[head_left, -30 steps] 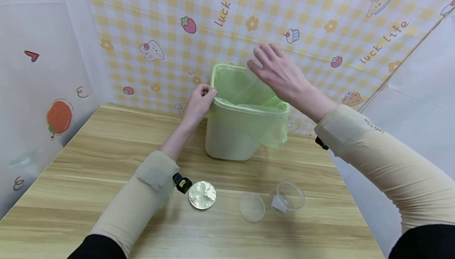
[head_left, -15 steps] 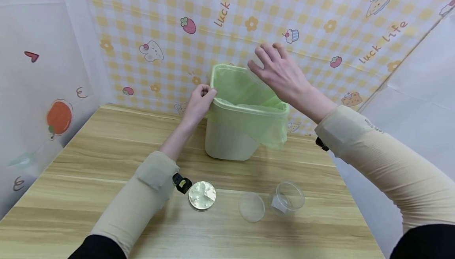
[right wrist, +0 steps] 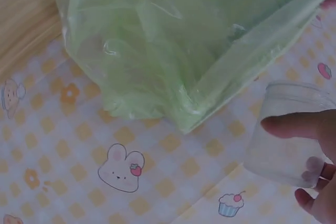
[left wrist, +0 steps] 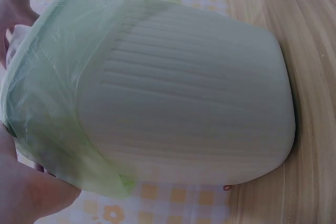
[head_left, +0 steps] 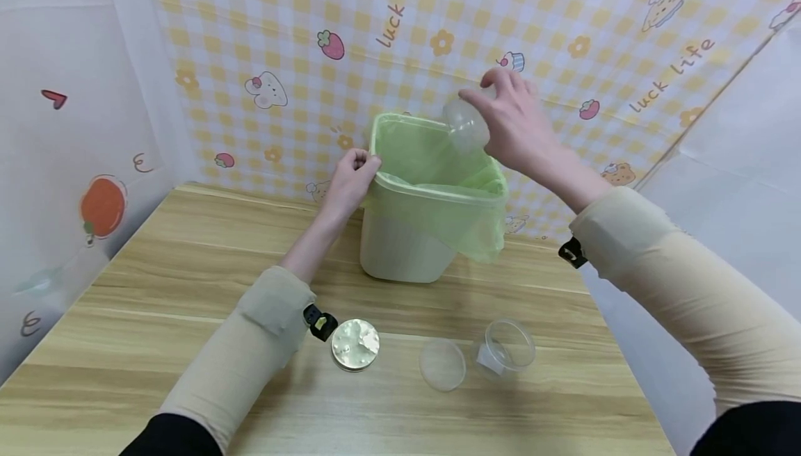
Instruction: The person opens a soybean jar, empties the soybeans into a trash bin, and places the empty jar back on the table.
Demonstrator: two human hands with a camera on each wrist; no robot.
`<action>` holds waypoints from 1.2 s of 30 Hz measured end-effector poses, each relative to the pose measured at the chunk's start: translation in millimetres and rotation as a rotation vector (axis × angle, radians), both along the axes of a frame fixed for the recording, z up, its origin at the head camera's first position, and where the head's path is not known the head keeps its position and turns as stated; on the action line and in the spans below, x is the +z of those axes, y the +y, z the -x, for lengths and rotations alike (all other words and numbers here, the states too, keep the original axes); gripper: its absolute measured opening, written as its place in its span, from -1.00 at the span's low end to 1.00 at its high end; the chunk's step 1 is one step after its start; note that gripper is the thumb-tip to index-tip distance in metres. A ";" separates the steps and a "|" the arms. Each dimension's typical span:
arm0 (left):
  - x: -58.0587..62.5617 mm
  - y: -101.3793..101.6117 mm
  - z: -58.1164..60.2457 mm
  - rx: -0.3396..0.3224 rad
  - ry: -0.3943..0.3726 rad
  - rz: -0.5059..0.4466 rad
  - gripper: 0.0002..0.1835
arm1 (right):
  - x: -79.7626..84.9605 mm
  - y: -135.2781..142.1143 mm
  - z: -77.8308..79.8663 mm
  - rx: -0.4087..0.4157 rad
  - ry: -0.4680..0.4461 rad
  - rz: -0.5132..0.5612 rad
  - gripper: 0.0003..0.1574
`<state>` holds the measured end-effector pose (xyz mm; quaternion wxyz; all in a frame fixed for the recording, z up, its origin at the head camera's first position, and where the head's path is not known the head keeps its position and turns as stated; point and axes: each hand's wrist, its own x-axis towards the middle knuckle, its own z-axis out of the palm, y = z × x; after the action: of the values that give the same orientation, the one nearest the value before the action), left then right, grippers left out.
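Note:
A white trash can (head_left: 407, 247) stands at the back of the table, lined with a green plastic bag (head_left: 438, 213) folded over its rim. My left hand (head_left: 352, 181) pinches the bag and rim at the left corner. Above the can's right side, my right hand (head_left: 516, 119) grips a clear plastic cup (head_left: 466, 126), tilted toward the opening. In the right wrist view the thumb presses the cup's (right wrist: 286, 135) side, and the fingers curl behind it. Close to the hand, the right wrist view also shows the bag's loose edge (right wrist: 157, 77).
On the wooden table (head_left: 250, 247) lie a round gold-coloured lid (head_left: 355, 345) and a clear round lid (head_left: 442, 365). Right of them is another clear cup (head_left: 510, 346) with a white label. A yellow checked cloth (head_left: 300, 46) covers the wall behind the can.
The right hand has turned and shifted slightly right, bringing the clear cup, mostly hidden before, into view over the can. The left hand stays at the rim.

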<state>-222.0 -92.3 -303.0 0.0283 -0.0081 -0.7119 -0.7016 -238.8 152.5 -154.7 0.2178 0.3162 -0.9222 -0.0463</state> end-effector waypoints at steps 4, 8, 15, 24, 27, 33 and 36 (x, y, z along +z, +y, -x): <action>0.3 1.5 -1.0 0.000 0.001 0.007 -0.68 | 9.6 11.1 -5.6 -0.098 -0.123 0.164 0.08; 1.1 2.1 -1.2 0.004 0.008 0.018 -0.68 | 15.9 22.2 -12.6 -0.176 -0.222 0.282 0.18; 1.2 1.4 -1.2 -0.004 0.011 0.023 -0.67 | 20.8 40.1 -29.5 -0.277 -0.390 0.409 0.24; -1.1 -0.9 2.1 -0.001 0.012 0.047 -0.59 | 6.4 57.6 -61.4 -0.237 -0.611 0.668 0.01; -1.2 -0.9 2.1 -0.008 0.015 0.050 -0.58 | -3.5 63.0 -72.7 -0.209 -0.660 0.749 -0.04; -0.2 -0.7 2.0 -0.008 0.019 0.063 -0.59 | -29.6 69.7 -91.9 -0.129 -0.715 0.850 -0.10; 1.0 -0.1 2.5 -0.008 0.017 0.077 -0.59 | -41.2 70.5 -100.0 -0.082 -0.735 0.881 -0.09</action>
<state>-224.5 -92.5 -302.0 0.0314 -0.0181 -0.7380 -0.6738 -138.7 223.0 -195.9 -0.0077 0.1549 -0.8810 0.4469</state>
